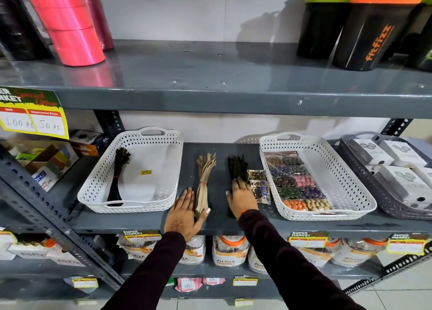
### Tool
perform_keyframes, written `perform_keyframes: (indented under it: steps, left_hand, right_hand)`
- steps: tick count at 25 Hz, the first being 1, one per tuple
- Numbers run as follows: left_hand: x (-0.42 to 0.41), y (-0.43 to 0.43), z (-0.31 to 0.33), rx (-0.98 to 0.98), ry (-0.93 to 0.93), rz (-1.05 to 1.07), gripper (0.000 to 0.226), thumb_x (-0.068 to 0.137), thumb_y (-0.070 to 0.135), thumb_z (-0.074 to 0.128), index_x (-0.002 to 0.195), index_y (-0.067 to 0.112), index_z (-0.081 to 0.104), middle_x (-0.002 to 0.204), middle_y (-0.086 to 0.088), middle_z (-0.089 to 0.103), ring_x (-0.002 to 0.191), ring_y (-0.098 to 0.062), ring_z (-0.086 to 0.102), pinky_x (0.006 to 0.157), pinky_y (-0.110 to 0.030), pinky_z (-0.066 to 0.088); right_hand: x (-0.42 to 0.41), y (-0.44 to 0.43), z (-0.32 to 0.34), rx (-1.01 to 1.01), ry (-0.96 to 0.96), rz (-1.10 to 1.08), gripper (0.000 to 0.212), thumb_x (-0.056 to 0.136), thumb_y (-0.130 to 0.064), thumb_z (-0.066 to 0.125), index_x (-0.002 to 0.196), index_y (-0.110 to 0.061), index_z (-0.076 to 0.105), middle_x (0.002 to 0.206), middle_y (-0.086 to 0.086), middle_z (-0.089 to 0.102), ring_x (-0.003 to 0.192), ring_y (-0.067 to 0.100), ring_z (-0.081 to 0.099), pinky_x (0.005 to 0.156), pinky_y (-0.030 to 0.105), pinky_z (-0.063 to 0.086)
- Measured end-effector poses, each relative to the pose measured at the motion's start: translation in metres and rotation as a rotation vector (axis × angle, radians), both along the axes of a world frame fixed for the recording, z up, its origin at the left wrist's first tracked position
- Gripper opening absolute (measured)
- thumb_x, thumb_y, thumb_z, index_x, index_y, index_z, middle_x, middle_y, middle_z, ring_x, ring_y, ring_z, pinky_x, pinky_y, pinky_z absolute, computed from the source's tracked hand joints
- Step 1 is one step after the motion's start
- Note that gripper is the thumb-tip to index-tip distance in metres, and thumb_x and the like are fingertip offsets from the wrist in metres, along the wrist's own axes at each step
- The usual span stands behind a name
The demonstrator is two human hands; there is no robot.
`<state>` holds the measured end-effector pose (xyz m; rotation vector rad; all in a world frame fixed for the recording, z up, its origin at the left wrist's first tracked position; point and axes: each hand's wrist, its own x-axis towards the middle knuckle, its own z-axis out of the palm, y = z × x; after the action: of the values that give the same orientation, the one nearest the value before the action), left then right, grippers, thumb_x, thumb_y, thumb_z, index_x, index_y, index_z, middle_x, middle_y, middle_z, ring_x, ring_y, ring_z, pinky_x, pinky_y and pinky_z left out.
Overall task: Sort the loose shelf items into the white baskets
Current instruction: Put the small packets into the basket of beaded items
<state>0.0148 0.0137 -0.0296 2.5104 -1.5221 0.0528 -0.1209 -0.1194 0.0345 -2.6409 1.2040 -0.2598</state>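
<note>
Two white baskets stand on the middle shelf. The left basket (163,146) holds one black tied bundle (118,176). The right basket (339,169) holds several packets of coloured beads (294,181). Between them lie a tan bundle (203,181), a black bundle (237,168) and a small bead packet (258,185). My left hand (183,213) lies flat with its thumb curled round the tan bundle's lower end. My right hand (242,198) rests palm down on the black bundle's lower end, fingers spread.
A grey basket (357,160) of white boxes stands at the far right. Cardboard boxes (46,162) crowd the left of the shelf. Pink rolls (67,22) and black shaker bottles (364,33) stand on the shelf above. Jars (230,251) fill the shelf below.
</note>
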Motion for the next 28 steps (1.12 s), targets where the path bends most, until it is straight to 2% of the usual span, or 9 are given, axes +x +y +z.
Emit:
perform_keyframes:
  steps: [3, 6, 8, 13, 15, 19, 22, 25, 28]
  left_hand:
    - [-0.001, -0.001, 0.001, -0.023, 0.004, -0.004, 0.099, 0.089, 0.069, -0.004, 0.136, -0.004, 0.043, 0.152, -0.013, 0.031, 0.141, -0.023, 0.023, 0.114, -0.031, 0.008]
    - [-0.001, -0.001, 0.002, -0.019, 0.022, -0.015, 0.103, 0.088, 0.07, -0.008, 0.132, -0.005, 0.047, 0.154, -0.012, 0.026, 0.142, -0.022, 0.02, 0.115, -0.033, 0.011]
    - [0.0, 0.0, 0.003, -0.002, 0.05, -0.006, 0.099, 0.088, 0.069, -0.005, 0.138, -0.004, 0.039, 0.152, -0.015, 0.028, 0.141, -0.026, 0.026, 0.113, -0.034, 0.012]
    - [0.005, 0.0, -0.002, 0.029, 0.059, -0.021, 0.088, 0.091, 0.065, 0.012, 0.14, -0.004, 0.037, 0.148, -0.019, 0.037, 0.136, -0.031, 0.034, 0.111, -0.041, 0.029]
    - [0.004, 0.0, -0.002, 0.031, 0.055, -0.034, 0.087, 0.088, 0.064, 0.021, 0.14, -0.004, 0.037, 0.148, -0.019, 0.035, 0.137, -0.03, 0.033, 0.11, -0.044, 0.029]
    - [0.001, 0.0, 0.005, -0.078, 0.094, -0.057, 0.11, 0.079, 0.083, 0.004, 0.145, -0.003, 0.021, 0.154, -0.019, 0.02, 0.142, -0.03, 0.019, 0.115, -0.037, 0.015]
    - [-0.024, -0.008, 0.022, -0.211, 0.055, -0.08, 0.097, 0.087, 0.074, 0.016, 0.145, -0.004, 0.022, 0.152, -0.022, 0.024, 0.141, -0.031, 0.022, 0.115, -0.037, 0.014]
    - [-0.061, -0.03, 0.032, -0.219, 0.004, -0.145, 0.082, 0.092, 0.061, 0.028, 0.146, -0.002, 0.023, 0.153, -0.02, 0.023, 0.142, -0.028, 0.019, 0.114, -0.039, 0.015]
    - [-0.085, -0.048, 0.026, -0.121, -0.025, -0.143, 0.077, 0.095, 0.056, 0.021, 0.145, -0.002, 0.025, 0.154, -0.019, 0.023, 0.143, -0.026, 0.018, 0.113, -0.042, 0.015]
  right_hand:
    - [0.022, -0.007, -0.003, 0.065, 0.103, -0.13, 0.054, 0.099, -0.016, 0.042, 0.146, 0.003, 0.023, 0.146, 0.023, 0.04, 0.134, 0.036, 0.038, 0.116, 0.039, 0.027]
    - [0.043, -0.007, -0.004, 0.128, 0.105, -0.065, 0.05, 0.098, -0.013, 0.044, 0.145, -0.001, 0.029, 0.139, 0.023, 0.049, 0.129, 0.036, 0.045, 0.114, 0.04, 0.028]
    - [0.054, -0.003, -0.001, 0.181, 0.063, -0.002, 0.045, 0.098, -0.017, 0.048, 0.14, -0.005, 0.037, 0.135, 0.023, 0.053, 0.126, 0.036, 0.047, 0.111, 0.039, 0.033]
    - [0.046, -0.009, 0.006, 0.218, -0.029, 0.043, 0.04, 0.1, -0.023, 0.046, 0.136, -0.006, 0.046, 0.132, 0.023, 0.057, 0.122, 0.036, 0.053, 0.105, 0.038, 0.041]
    - [0.031, -0.013, 0.012, 0.186, -0.075, 0.031, 0.039, 0.099, -0.02, 0.047, 0.134, -0.005, 0.049, 0.131, 0.024, 0.058, 0.119, 0.037, 0.056, 0.101, 0.038, 0.044]
    - [-0.017, -0.016, 0.019, -0.007, -0.119, -0.102, 0.034, 0.088, -0.008, 0.06, 0.12, 0.004, 0.06, 0.119, 0.029, 0.063, 0.109, 0.042, 0.06, 0.095, 0.042, 0.049]
    - [-0.043, -0.012, 0.01, -0.189, 0.096, -0.122, 0.052, 0.059, -0.008, 0.083, 0.105, 0.012, 0.068, 0.106, 0.035, 0.068, 0.098, 0.047, 0.067, 0.083, 0.047, 0.058]
    - [-0.051, -0.007, -0.002, -0.018, 0.21, -0.095, 0.063, 0.091, -0.005, 0.051, 0.145, 0.009, 0.021, 0.15, 0.036, 0.026, 0.133, 0.041, 0.044, 0.106, 0.039, 0.045]
    - [-0.056, -0.011, 0.006, -0.022, 0.239, -0.057, 0.066, 0.095, -0.002, 0.045, 0.147, 0.01, 0.007, 0.156, 0.032, 0.014, 0.142, 0.036, 0.032, 0.112, 0.036, 0.038]
